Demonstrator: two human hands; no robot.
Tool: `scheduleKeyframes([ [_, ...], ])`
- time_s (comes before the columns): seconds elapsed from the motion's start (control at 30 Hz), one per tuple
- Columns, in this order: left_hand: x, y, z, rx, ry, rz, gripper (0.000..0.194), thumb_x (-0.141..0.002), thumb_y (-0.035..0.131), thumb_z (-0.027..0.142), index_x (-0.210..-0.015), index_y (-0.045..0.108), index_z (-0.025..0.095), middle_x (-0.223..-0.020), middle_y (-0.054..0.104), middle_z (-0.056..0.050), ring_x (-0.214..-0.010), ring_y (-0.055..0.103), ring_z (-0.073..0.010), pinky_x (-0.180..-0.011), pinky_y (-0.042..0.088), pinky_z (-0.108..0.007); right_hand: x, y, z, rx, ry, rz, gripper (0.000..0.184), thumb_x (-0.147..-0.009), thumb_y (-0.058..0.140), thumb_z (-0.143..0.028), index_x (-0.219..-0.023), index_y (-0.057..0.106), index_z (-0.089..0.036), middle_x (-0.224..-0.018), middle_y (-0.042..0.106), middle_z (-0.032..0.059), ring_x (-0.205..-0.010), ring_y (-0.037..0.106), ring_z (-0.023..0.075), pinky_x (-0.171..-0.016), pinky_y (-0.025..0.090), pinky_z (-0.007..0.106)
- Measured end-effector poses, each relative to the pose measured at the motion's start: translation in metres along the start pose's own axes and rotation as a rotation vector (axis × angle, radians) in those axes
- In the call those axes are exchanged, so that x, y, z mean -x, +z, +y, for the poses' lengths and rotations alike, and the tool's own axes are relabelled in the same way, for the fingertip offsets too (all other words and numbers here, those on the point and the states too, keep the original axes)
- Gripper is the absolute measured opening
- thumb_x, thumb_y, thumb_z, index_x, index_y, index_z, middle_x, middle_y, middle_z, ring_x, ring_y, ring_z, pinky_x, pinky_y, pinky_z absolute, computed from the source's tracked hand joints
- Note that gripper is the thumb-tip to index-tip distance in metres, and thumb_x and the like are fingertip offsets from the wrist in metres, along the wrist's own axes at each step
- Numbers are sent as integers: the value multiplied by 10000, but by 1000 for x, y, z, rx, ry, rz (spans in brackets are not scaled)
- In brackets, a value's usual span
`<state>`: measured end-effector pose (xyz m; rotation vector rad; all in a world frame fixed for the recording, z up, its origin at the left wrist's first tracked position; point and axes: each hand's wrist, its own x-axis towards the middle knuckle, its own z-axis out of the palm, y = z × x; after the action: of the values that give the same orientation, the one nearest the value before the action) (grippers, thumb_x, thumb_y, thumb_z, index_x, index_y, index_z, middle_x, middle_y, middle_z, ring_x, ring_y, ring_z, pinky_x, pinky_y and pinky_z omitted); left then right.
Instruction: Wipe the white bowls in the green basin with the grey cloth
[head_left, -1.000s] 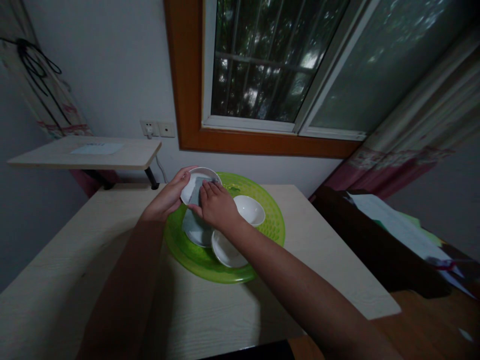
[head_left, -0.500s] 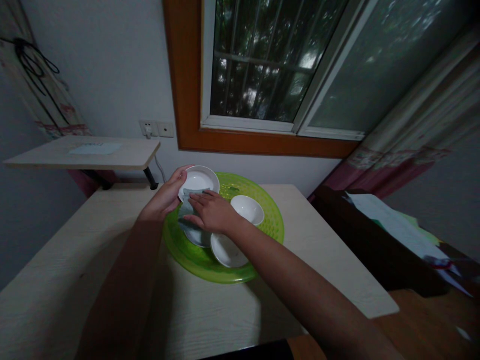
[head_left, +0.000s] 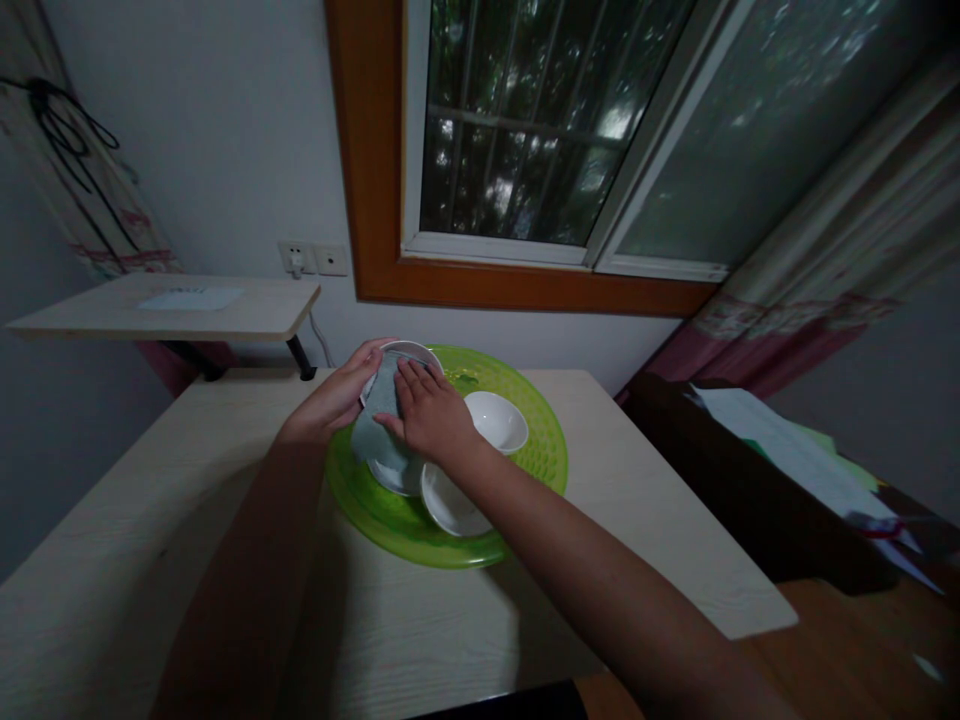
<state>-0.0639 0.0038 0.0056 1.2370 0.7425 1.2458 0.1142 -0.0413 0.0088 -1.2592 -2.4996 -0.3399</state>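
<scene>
A white bowl (head_left: 424, 352) is tilted in my left hand (head_left: 346, 388), whose fingers and thumb clasp its left rim. My right hand (head_left: 433, 408) presses a grey-green cloth (head_left: 381, 425) into that bowl, fingers stretched close together and thumb out to the side. The cloth covers most of the bowl's inside and hangs down toward me. Below it shows part of another white dish (head_left: 396, 480). Two more white bowls, one farther back (head_left: 496, 420) and one nearer (head_left: 451, 502), rest on a round green tray (head_left: 390, 535). My right forearm hides part of the nearer bowl.
The tray stands on a pale wooden table (head_left: 420, 620). A small raised shelf (head_left: 262, 310) with a paper on it is at the left. Behind are a wall socket (head_left: 313, 259) and a window (head_left: 525, 150). Papers (head_left: 795, 440) lie on dark furniture at the right.
My right hand has slid slightly right and up, drawing the cloth farther over the bowl's inside. The held bowl has tilted more and dropped a little.
</scene>
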Motion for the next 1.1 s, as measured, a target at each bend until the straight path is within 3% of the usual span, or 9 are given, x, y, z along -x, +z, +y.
scheduleKeyframes([
  [0.2,0,4,6,-40,-2,84,493,-964,705,524,-1343,641,215,-1223,709,-90,-1009,668,-213,-797,532,-271,-2,-11,-5,83,51,-84,814,-1085,393,-661,-1346,696,48,-1472,622,327,-1404,602,359,-1256,348,485],
  [0.3,1,5,7,-42,-15,106,492,-969,694,511,-1364,642,223,-1218,715,-91,-930,659,-202,-715,524,-263,-2,-16,-7,98,-6,-138,753,-1099,371,-642,-1123,815,-33,-1207,778,269,-1189,723,324,-1207,385,477],
  [0.4,2,4,7,-42,-42,111,468,-1003,645,481,-1402,634,238,-1236,721,-91,-873,653,-186,-651,518,-246,-1,-17,-6,75,-78,-142,699,-1107,382,-623,-1032,830,-92,-1029,823,187,-1018,766,281,-1171,411,451],
  [0.53,3,5,10,-54,-50,145,469,-1023,611,474,-1437,625,254,-1238,729,-88,-875,665,-192,-629,531,-243,3,-12,-4,5,-173,-91,604,-1126,376,-583,-1146,778,-133,-1086,824,135,-1042,764,252,-1211,378,451],
  [0.67,2,4,9,-29,-39,155,510,-1003,633,521,-1446,626,270,-1276,730,-102,-990,710,-252,-710,586,-295,4,-5,-2,-66,-248,-48,565,-1118,444,-553,-1407,637,-108,-1373,734,172,-1238,705,258,-1241,365,446],
  [0.73,1,3,8,-13,-40,154,525,-995,641,543,-1445,624,273,-1286,730,-100,-1013,717,-264,-729,590,-307,2,-2,-1,-77,-255,-51,534,-1114,486,-509,-1444,607,-107,-1432,700,177,-1274,684,263,-1234,378,443],
  [0.93,1,4,9,9,-53,104,571,-996,660,516,-1490,599,236,-1269,731,-102,-960,695,-230,-735,555,-284,-3,-5,1,-2,-269,-58,291,-1107,509,-264,-1228,734,-125,-1244,786,156,-1111,724,261,-1107,454,404],
  [1.1,-3,2,11,64,-42,139,534,-929,755,345,-1423,627,191,-1130,740,-86,-845,667,-173,-675,519,-231,-1,-15,1,90,-280,-115,197,-1045,568,-136,-1049,763,-112,-1053,813,146,-999,740,259,-1081,454,411],
])
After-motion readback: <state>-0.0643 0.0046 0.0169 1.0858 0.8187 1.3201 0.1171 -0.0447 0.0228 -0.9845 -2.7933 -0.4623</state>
